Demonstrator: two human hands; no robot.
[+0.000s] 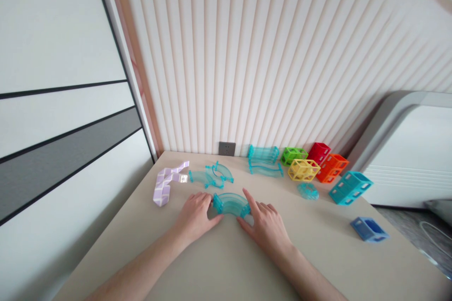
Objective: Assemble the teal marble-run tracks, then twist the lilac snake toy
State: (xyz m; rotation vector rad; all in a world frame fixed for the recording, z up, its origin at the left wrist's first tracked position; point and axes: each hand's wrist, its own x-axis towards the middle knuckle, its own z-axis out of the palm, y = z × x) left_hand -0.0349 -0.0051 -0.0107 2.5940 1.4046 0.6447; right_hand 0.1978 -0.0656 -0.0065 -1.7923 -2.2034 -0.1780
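A person is sitting at a beige table point(226, 263) set against a ribbed, pale wall, seen from their own head looking down along both bare forearms. The left hand point(195, 216) and the right hand point(265, 224) are both resting on the tabletop, each closing its fingers around one end of a translucent teal curved plastic track piece point(231, 203) that is lying flat between them, near the middle of the table. The left fingers are curling over the piece's left end; the right thumb and index finger are pinching its right end, with the index finger pointing up and away.

Just beyond the hands, more translucent teal curved track sections point(211, 175) are lying loosely together, and a folded lilac-and-white checked strip point(165, 182) is lying to their left. Farther back, a stack of straight teal track pieces point(264, 160) is sitting near a grey wall socket point(226, 148). To the right, open-frame plastic blocks are clustering: a green block point(294, 154), a yellow block point(303, 170), a red block point(319, 152), an orange block point(332, 168) and a teal double block point(350, 187). A blue block point(369, 229) is lying apart, near the right edge.

The step in hand appears to be positioning or steadying this one curve with both hands. Any next move would seem to call for keeping both ends level so the piece is not twisting.
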